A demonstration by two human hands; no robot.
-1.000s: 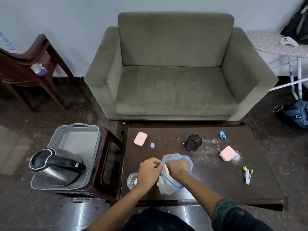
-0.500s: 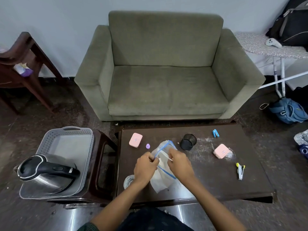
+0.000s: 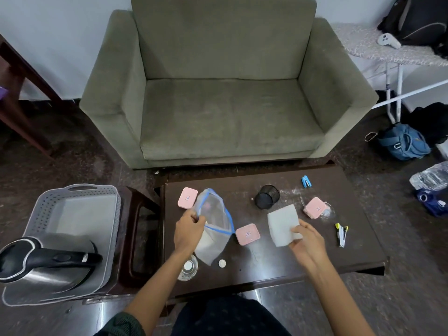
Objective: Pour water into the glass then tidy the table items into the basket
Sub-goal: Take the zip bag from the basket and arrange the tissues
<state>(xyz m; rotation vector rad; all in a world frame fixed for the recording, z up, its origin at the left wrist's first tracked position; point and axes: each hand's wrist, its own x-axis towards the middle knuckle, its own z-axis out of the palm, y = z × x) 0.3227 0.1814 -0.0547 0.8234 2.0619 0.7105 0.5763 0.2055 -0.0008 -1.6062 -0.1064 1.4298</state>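
**Bag in the left hand, white block in the right, above the table**

The left hand (image 3: 189,232) pinches the rim of a clear plastic zip bag with a blue seal (image 3: 214,221) between the thumb and curled fingers. The bag's mouth is lifted and gaping, and its bottom hangs toward the person. The right hand (image 3: 308,243) grips a white rectangular block (image 3: 282,224) by its near corner, thumb on top and fingers curled beneath. What the block is made of cannot be told.

Between the two hands, just beside the bag's right edge, a pink rounded-square box (image 3: 247,234) lies on the dark brown wooden table (image 3: 278,267). Just beyond the left fingers a second pink box (image 3: 187,198) sits at the bag's rim. Beyond the right fingers a black mesh pen cup (image 3: 266,197) lies on its side, and a third pink box (image 3: 315,207) is to its right. A small yellow, black and white clip tool (image 3: 341,235) lies to the right of the right hand. A small blue stapler (image 3: 306,181) is farther off, near the table's far edge.

Under the left wrist, near the table's near edge, stands the clear drinking glass (image 3: 188,267); whether it holds water cannot be told. A small white round disc (image 3: 222,263) lies just beside it, below the bag's bottom. Well to the left of the left hand, off the table, the grey perforated plastic basket (image 3: 70,214) rests on a dark stool (image 3: 138,207). A steel kettle with a black handle (image 3: 41,263) stands in the basket's near end. A green fabric sofa (image 3: 228,93) stands beyond the table.
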